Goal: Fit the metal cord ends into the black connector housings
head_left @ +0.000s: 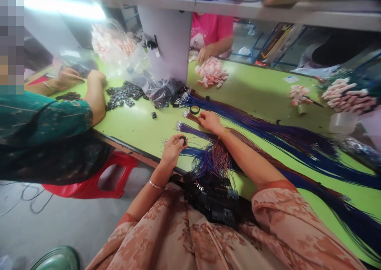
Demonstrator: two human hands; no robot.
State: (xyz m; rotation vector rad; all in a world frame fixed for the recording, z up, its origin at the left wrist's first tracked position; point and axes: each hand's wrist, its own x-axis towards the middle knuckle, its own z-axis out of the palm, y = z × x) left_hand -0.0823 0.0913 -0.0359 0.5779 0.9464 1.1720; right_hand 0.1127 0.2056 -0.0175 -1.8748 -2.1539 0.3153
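My left hand (173, 148) is closed in a pinch on a small black connector (184, 141) near the table's front edge. My right hand (210, 121) reaches forward, fingers pinched on the tips of a brown wire bundle (190, 114). Purple wires (193, 130) lie between the two hands. A pile of black connectors with wires attached (212, 194) rests in my lap. Long blue wire bundles (268, 127) stretch across the green table (133, 123) to the right.
A person in green sits at left, arms on the table beside loose black connectors (123, 94) and a red stool (98, 180). Across the table a person in pink handles pink-white parts (212, 74). A tape roll (195, 109), plastic bags and a grey post (166, 39) stand nearby.
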